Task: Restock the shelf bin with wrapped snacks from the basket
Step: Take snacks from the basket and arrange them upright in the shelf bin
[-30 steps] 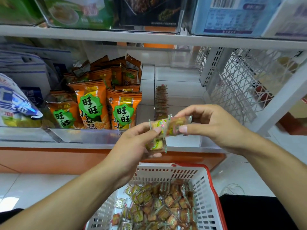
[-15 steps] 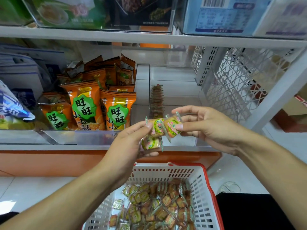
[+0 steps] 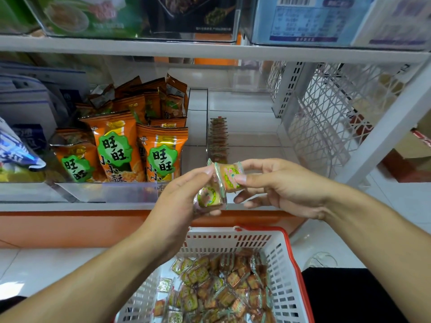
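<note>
Snacks first, going L to R: orange snack bags [image 3: 130,145] fill the bin at the shelf's left-centre, not my job. My left hand [image 3: 184,199] is up in front of the shelf's front edge, fingers curled round a small wrapped snack [image 3: 211,197], thumb and fingertips pinching it; there may be a second piece tucked behind, can't tell. Just to its right my right hand [image 3: 277,185] pinches another wrapped snack [image 3: 229,177] btwn thumb and forefinger, other fingers loosely spread below. The two wrappers touch or overlap at their edges, so I judge I'm mid-step: separating or squaring up pieces before placing, not yet putting anything in. Target is the clear shelf bin [image 3: 245,108] right behind my hands, towards the shelf's right end beside the white mesh side panel [image 3: 326,117]; one thin row of stocked snacks [image 3: 218,138] stands on edge along its left wall, rest of the bin floor bare, so restock is barely begun imo. Basket [image 3: 286,259] sits below the shelf's front edge, near the bottom of view, w/ a big heap of basket snacks [image 3: 217,285] left in it. Next move: reach fwd over the bin's front lip, stand each piece on edge against the row's front end, keep them upright and facing the same way, let go one at a time so the row doesn't topple, then back down to the basket for more.
</note>
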Demonstrator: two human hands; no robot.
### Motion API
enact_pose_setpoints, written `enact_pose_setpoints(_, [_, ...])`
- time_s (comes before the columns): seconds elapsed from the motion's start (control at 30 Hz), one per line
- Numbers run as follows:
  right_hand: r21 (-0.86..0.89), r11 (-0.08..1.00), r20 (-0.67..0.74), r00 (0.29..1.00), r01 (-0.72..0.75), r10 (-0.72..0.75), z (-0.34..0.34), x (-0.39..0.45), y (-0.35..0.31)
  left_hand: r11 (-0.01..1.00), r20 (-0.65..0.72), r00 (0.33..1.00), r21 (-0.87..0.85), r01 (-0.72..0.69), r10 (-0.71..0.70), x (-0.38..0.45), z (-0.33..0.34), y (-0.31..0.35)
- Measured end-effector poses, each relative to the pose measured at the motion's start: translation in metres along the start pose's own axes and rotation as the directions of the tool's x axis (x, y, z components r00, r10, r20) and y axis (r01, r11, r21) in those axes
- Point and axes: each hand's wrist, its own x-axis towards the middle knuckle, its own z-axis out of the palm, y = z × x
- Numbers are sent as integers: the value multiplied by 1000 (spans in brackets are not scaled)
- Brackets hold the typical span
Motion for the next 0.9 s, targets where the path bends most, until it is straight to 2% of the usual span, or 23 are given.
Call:
enact_pose_setpoints(0.13, [57, 998, 2, 1000, -12, 12, -1, 1, -1, 997, 55, 996, 9, -70, 70, 0, -2, 2])
enact_pose_setpoints(0.33, [-6, 999, -10, 999, 42, -42, -10, -1, -4, 993, -8, 996, 80, -91, 91, 6, -3, 5])
enact_pose_setpoints(0.5, [-35, 996, 6, 996, 86, -86, -15, -2, -3, 967, 66, 996, 245, -71, 56, 5, -7, 2])
enact_pose_setpoints(0.63, [-68, 992, 91, 991, 105, -99, -12, 2, 2, 971, 81, 997, 239, -15, -5, 5, -6, -1])
enact_pose_setpoints(0.7, [-80, 990, 90, 990, 117, -110, -13, 5, 1, 973, 44, 999, 229, -4, -6, 6, -4, -2])
enact_pose_setpoints(0.8, [-101, 990, 85, 992, 103, -95, -17, 12, -4, 987, -113, 993, 161, -17, 35, 8, -3, -4])
enact_pose_setpoints(0.9, [-156, 974, -42, 984, 165, -173, -22, 28, -13, 990, -234, 968, 128, -57, 86, 10, -5, -5])
